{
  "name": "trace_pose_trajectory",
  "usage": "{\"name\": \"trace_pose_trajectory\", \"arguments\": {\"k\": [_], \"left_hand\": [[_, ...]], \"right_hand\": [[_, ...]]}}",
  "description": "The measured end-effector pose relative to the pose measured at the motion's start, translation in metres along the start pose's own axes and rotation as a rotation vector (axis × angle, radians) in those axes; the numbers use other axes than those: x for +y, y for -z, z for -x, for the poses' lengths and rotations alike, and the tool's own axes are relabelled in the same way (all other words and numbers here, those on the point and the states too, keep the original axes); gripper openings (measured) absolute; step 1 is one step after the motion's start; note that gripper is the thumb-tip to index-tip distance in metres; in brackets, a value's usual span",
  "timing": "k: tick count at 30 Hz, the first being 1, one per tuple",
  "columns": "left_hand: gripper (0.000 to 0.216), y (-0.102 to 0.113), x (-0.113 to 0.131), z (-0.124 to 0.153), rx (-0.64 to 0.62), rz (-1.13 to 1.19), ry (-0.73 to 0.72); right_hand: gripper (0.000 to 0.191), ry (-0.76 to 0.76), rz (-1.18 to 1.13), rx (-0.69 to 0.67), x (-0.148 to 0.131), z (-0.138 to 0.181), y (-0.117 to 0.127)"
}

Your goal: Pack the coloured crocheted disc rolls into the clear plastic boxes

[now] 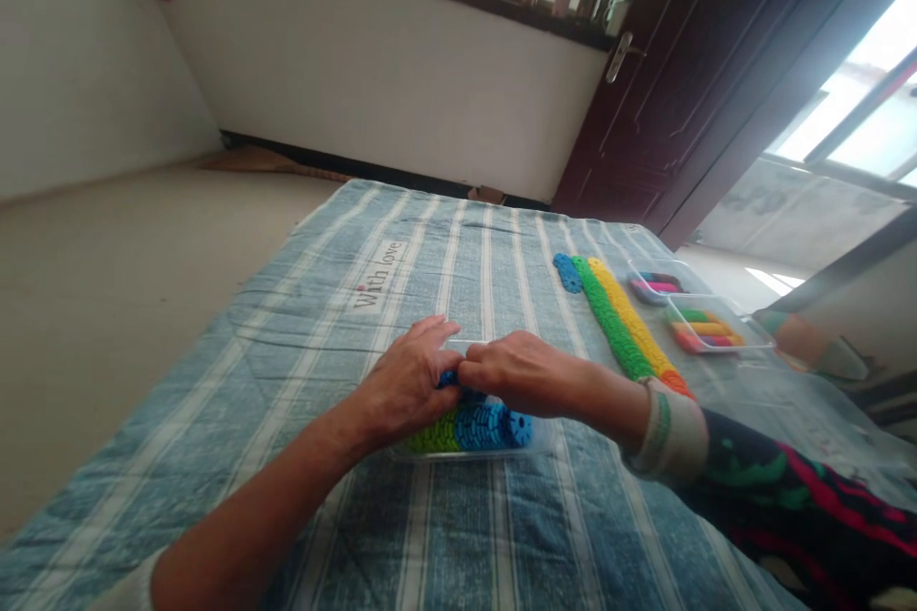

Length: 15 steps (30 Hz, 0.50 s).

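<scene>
A clear plastic box (469, 454) sits on the striped cloth in front of me. Inside it lie stacked notched plastic discs, a lime green run (436, 435) beside a blue run (487, 427). Above this row, more dark blue discs (449, 379) show between my hands. My left hand (408, 372) curves over the box's left side, its thumb and fingers around these dark blue discs. From the right, my right hand (520, 370) reaches in with curled fingers, pinching at the same discs. Its fingertips are partly hidden, and both hands cover much of the box.
Right of the box lie long rows of green discs (612, 325) and yellow discs (623, 310), orange discs (674, 384) and a short blue stack (567, 273). Two clear boxes of coloured discs, one box (720, 349) nearer, stand at the right edge. A striped cloth (315, 305) covers the table.
</scene>
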<state>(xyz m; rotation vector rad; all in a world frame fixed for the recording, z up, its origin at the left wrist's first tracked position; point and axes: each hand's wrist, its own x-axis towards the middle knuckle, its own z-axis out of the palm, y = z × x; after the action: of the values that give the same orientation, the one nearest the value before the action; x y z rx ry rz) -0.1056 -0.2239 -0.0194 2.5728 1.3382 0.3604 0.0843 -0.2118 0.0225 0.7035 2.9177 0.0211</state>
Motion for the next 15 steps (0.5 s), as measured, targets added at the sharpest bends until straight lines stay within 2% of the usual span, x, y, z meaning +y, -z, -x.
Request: {"name": "trace_pose_trajectory", "arguments": {"k": [8,15], "left_hand": [[0.024,0.007,0.008,0.000,-0.027,0.038,0.048],[0.027,0.010,0.008,0.000,-0.035,0.075,0.049]], "right_hand": [[0.022,-0.066,-0.122,0.181,-0.001,0.011,-0.026],[0.029,-0.149,-0.225,0.258,-0.005,0.013,-0.039]]}}
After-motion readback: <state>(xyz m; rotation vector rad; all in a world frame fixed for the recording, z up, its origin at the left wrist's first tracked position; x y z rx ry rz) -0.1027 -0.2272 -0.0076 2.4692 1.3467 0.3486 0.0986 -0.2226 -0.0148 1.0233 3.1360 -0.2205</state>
